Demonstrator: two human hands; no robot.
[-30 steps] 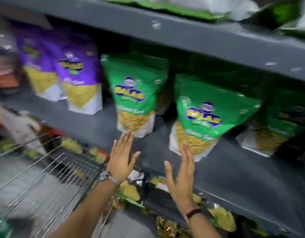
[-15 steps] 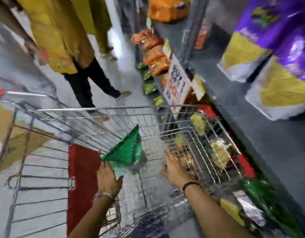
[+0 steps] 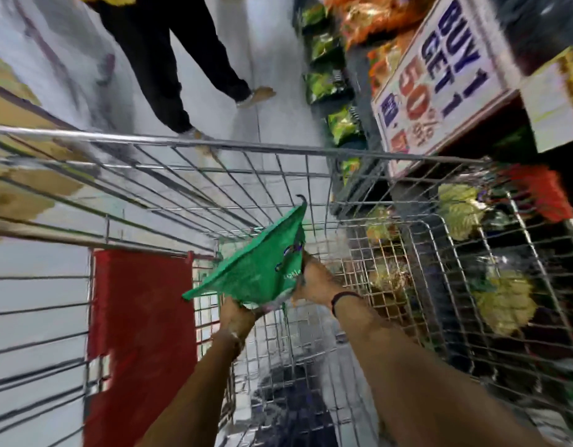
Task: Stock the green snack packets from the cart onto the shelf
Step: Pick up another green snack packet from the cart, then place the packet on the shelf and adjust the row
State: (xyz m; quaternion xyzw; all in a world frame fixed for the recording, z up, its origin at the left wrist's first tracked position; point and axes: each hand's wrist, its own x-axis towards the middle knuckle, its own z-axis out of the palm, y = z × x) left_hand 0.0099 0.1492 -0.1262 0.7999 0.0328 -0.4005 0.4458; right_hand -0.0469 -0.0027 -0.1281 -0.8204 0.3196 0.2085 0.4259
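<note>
A green snack packet (image 3: 262, 269) is held up inside the wire shopping cart (image 3: 233, 145), tilted with one corner pointing up. My left hand (image 3: 238, 316) grips its lower left edge from below. My right hand (image 3: 315, 280) grips its right side; a dark band sits on that wrist. Both forearms reach down into the cart. The shelf with the green packets is out of view.
A red panel (image 3: 140, 317) hangs on the cart's left side. Low shelves (image 3: 369, 101) on the right hold green and orange packets, with a "BUY 1 GET 1" sign (image 3: 439, 79). A person in black trousers (image 3: 169, 69) stands in the aisle beyond the cart.
My view swung from the shelf down to the cart. My hands left the shelf; the left took the green packet, then the right hand closed on its other side and it rose slightly.
</note>
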